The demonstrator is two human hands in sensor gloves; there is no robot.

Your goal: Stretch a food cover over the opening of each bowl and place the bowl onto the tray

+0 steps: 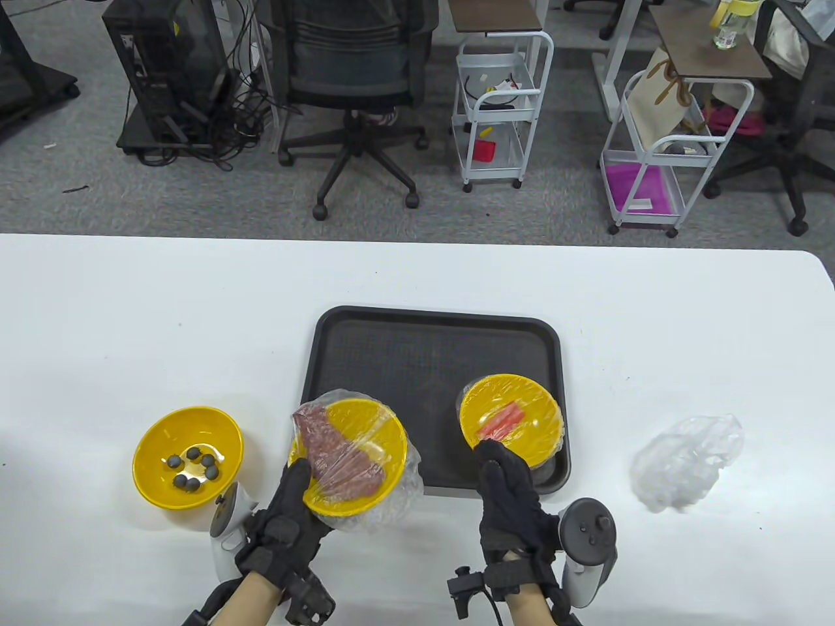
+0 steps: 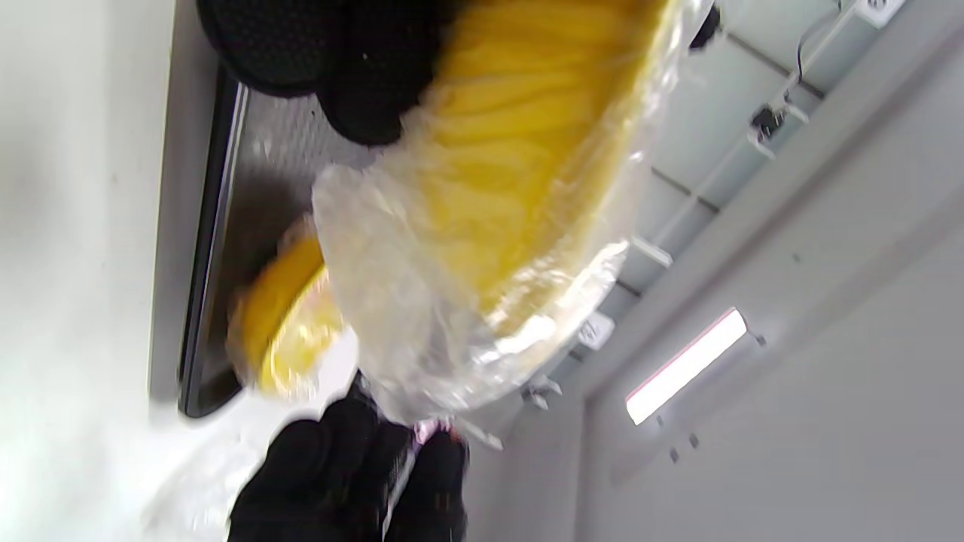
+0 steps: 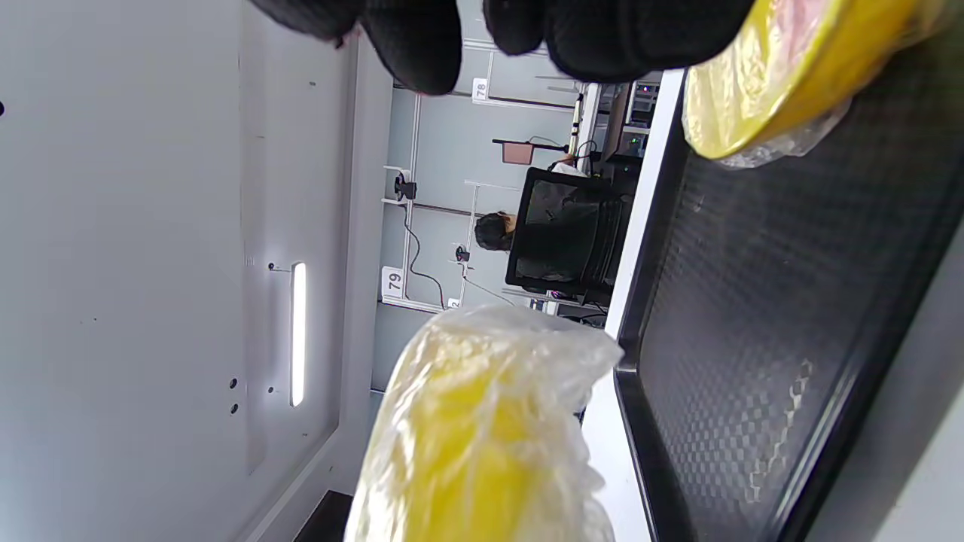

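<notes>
At the tray's near-left corner | covered meat bowl (image 1: 349,456) is gripped tilted by left hand (image 1: 290,502), overhanging tray (image 1: 391,352) | right hand (image 1: 509,489), fingers relaxed, touches covered bowl (image 1: 511,417) resting on tray | meat bowl should be levelled, then lowered flat.

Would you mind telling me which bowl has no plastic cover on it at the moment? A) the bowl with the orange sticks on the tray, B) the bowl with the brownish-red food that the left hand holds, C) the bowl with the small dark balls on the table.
C: the bowl of small dark balls sits open on the table, while film wraps the bowl in the left hand and the bowl of orange sticks on the tray.
</notes>
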